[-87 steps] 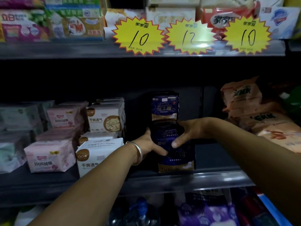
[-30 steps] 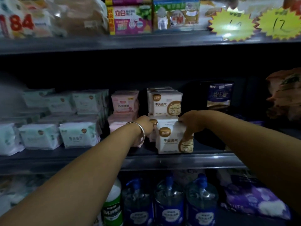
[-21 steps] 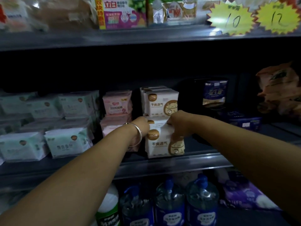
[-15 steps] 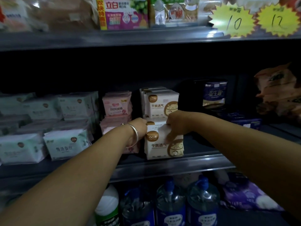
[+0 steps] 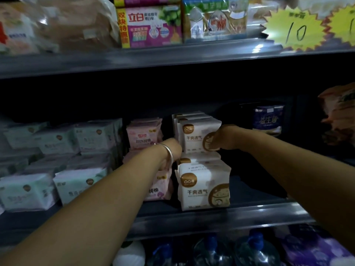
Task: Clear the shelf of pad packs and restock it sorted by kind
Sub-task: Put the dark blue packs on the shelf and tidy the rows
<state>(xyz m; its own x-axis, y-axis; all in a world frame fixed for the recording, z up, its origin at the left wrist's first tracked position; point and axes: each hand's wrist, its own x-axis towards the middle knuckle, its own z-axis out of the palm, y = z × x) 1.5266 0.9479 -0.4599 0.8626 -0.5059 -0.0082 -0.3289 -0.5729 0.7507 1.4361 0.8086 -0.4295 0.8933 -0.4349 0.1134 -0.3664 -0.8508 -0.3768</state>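
Upper white soft-plastic pad pack with a brown round logo and cartoon face (image 5: 194, 136) sits at the front of the top white row, mid-shelf, between both hands. Right hand (image 5: 223, 139) has fingers curled onto the pack's right front face, covering part of the cartoon print, so it is gripping that pack. Left hand (image 5: 172, 148) is at the pack's lower left corner; its fingers are hidden between the pack rows, so I cannot tell whether it holds anything. A thin silver bangle (image 5: 168, 154) is on the left wrist. Directly below the grip: a second white pack of the same kind (image 5: 203, 186) stands upright at the front lip of the dark metal shelf (image 5: 211, 215), with one more white pack lying between the two. Just left of the grip: pink pad packs (image 5: 143, 134) stacked two levels, the lower one partly behind the left forearm. Further left: pale mint-green pad packs (image 5: 76, 186) in several rows and levels. Right of the grip, apart from it and deeper in: a dark blue pack with light lettering (image 5: 268, 120), upright. Far right: orange-brown bags (image 5: 338, 116). Above the grip, on the upper shelf: a magenta printed box (image 5: 149, 25) and a yellow starburst price tag reading 10 (image 5: 295, 29). Below: clear water bottles with blue caps (image 5: 255, 250).
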